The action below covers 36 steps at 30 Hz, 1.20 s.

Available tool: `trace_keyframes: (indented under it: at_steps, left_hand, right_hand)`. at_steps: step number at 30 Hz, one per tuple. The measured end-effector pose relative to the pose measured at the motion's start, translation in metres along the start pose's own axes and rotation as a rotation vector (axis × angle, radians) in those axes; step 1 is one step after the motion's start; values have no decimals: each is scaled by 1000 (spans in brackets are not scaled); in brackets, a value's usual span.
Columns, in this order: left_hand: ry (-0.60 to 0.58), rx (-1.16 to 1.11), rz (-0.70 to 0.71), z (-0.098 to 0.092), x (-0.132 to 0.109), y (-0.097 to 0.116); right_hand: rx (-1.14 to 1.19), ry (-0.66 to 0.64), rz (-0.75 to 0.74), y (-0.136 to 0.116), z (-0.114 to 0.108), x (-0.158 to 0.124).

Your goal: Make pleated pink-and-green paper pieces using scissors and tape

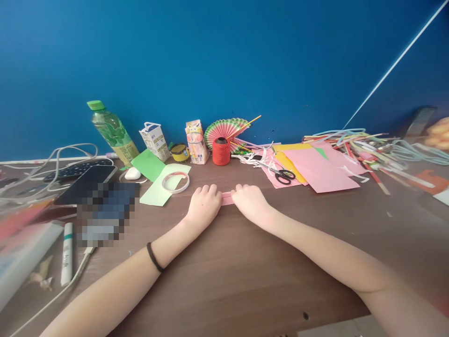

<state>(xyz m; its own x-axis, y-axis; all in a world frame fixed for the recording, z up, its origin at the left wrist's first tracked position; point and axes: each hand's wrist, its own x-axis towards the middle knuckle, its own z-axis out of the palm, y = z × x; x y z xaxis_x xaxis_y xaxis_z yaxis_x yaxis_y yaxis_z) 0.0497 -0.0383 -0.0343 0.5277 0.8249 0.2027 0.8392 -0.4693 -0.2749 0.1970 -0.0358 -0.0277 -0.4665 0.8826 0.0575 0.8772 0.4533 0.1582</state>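
Right now I see both hands resting knuckles-up on the brown wooden surface (pixel 224 281), close together near the middle of the view. The left hand (pixel 204 204) and the right hand (pixel 250 201) each have the fingers bent and bunched tight, pinching down on either end of a pink paper strip (pixel 227 198). The strip lies flat on the surface, and only its short middle part shows between the two hands. From my view the fingertips are tucked under the knuckles, so I cannot tell how much of the strip they cover. A black band (pixel 154 257) sits round the left wrist.

Just beyond the left hand a roll of tape (pixel 175 182) lies on a light green sheet (pixel 156 193). Beyond the right hand, black-handled scissors (pixel 285 175) rest on pink sheets (pixel 321 171), and a tangle of coloured strips (pixel 365 142) spreads further right. A red thread spool (pixel 221 152) stands by the blue wall in front of a folded paper fan (pixel 226 128). A green-capped bottle (pixel 112 131) leans at the left, and a white marker (pixel 66 252) lies near the left forearm.
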Motion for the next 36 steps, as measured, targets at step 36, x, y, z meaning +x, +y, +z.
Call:
trace_keyframes:
  at_steps: [36]
  left_hand:
    - [57, -254, 111, 12, 10, -31]
  right_hand:
    - [891, 62, -220, 62, 25, 19]
